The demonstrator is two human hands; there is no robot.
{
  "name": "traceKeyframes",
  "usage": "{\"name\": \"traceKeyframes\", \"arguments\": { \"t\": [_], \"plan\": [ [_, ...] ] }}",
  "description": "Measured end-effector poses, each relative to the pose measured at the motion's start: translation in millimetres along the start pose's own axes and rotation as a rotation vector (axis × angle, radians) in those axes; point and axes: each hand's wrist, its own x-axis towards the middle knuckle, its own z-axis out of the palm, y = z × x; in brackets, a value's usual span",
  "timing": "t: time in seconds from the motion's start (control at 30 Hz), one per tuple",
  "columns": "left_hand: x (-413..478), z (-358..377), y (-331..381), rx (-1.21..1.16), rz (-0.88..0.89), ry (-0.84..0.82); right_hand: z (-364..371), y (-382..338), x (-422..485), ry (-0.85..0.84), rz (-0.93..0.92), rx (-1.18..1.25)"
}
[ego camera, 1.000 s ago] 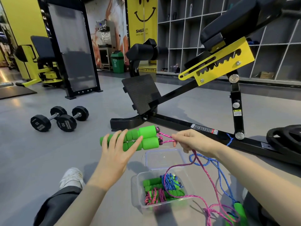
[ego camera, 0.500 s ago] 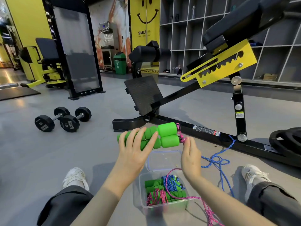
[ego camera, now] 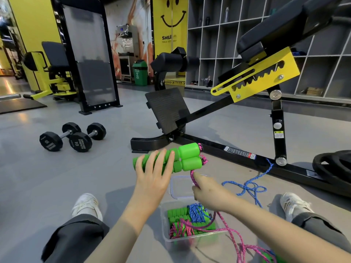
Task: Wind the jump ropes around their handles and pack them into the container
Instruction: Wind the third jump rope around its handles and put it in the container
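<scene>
Winding is the step in hand, head view only: left hand (ego camera: 152,179) grips the paired green handles (ego camera: 187,158) side by side, held level above the floor, fingers laid over the top. Right hand (ego camera: 207,194) pinches the pink rope (ego camera: 194,177) just below the handles' right end, where the cord comes out. Judgement: no turns on yet, handles look bare. To do it well, keep both handles pressed together and steady, keep the rope taut from the pinch, and lay turns side by side along the middle, not stacked at the end. Feed slack a bit at a time: the loose pink length runs down across the container (ego camera: 190,243) to the near right floor, where it could snag the rim or tangle with the blue rope (ego camera: 247,188) lying loose on the floor to the right. Tuck the tail under the last turn so it holds. Container: clear plastic box on the floor between the person's legs, near centre, open, with its clear lid (ego camera: 180,194) flat on the floor just beyond it. Inside are wound bundles with green handles, one wrapped in blue cord (ego camera: 197,213) at the far side, one in pink cord (ego camera: 180,229) at the near left; exact count cannot tell. Room for one more on top, at a guess. Another green handle (ego camera: 267,256) shows at the near right frame edge, mostly cut off.
</scene>
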Motion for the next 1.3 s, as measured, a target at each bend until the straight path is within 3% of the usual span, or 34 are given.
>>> {"name": "traceKeyframes", "arguments": {
  "t": [0.3, 0.6, 0.8, 0.93, 1.07, 1.3],
  "plan": [
    [-3, 1, -2, -0.010, 0.054, 0.043, -60, -5, -23, -0.261, -0.139, -0.167],
    [1, -4, -4, -0.046, 0.050, 0.091, -81, -8, -23, -0.075, -0.298, -0.179],
    [7, -10, 9, -0.073, 0.115, 0.142, -95, -12, -15, 0.249, -0.413, -0.197],
    [15, -20, 15, -0.128, 0.148, 0.164, -111, -14, -10, 0.330, -0.534, -0.172],
    [21, -28, 20, -0.180, 0.175, 0.175, -126, -20, -10, 0.278, -0.541, 0.005],
    [28, -32, 33, -0.262, 0.124, 0.232, -109, 16, 19, 0.076, -0.262, 0.842]
  ]
}}
